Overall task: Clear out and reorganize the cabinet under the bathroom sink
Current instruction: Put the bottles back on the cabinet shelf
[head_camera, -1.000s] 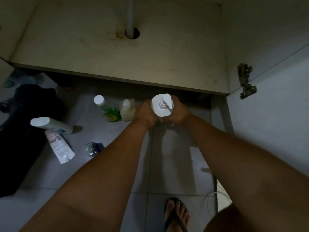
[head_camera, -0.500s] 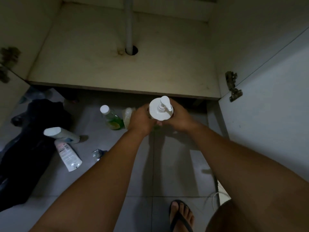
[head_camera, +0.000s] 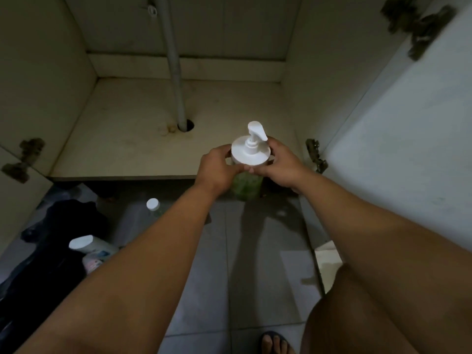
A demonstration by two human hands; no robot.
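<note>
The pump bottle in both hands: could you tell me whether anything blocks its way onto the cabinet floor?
Nothing visible does. The pump bottle sits over the front edge of the bare cabinet floor; only the drain pipe stands further back.

A smooth white plastic pump head (head_camera: 251, 146) is seen on a translucent greenish plastic bottle (head_camera: 246, 186). The cabinet floor (head_camera: 143, 139) is matt, stained laminated board. A smooth grey plastic pipe (head_camera: 175, 65) is shown, and the floor tiles (head_camera: 258, 264) are slightly glossy

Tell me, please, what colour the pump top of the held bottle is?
White; the pump top shows clearly in the head view, above a greenish bottle body.
</note>
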